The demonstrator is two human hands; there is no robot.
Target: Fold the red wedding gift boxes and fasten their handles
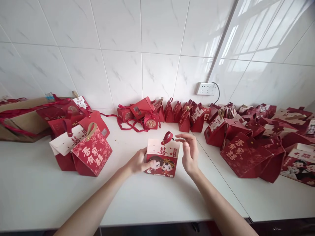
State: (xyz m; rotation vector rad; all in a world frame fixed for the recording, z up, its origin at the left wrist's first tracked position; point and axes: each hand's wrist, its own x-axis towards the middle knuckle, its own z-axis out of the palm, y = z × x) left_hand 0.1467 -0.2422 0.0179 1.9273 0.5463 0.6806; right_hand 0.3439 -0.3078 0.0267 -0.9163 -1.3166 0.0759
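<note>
A red and cream paper gift box (pixel 161 165) with two cartoon figures and Chinese lettering on its front stands upright on the white table. My left hand (pixel 141 161) grips its left side, the thumb lying across the front and the other fingers hidden behind. From the top of the box rises a dark red strap loop (pixel 167 138). My right hand (pixel 189 152) is open at the right of the box, fingers bent toward the loop and thumb apart from them. Whether a fingertip touches the strap I cannot tell.
Red gift boxes (pixel 92 154) and a brown bag (pixel 22 126) with red ribbons stand at left. Small red boxes (pixel 184 119) line the tiled wall. Many more boxes (pixel 243 157) crowd the right side. A power strip (pixel 207 88) is on the wall.
</note>
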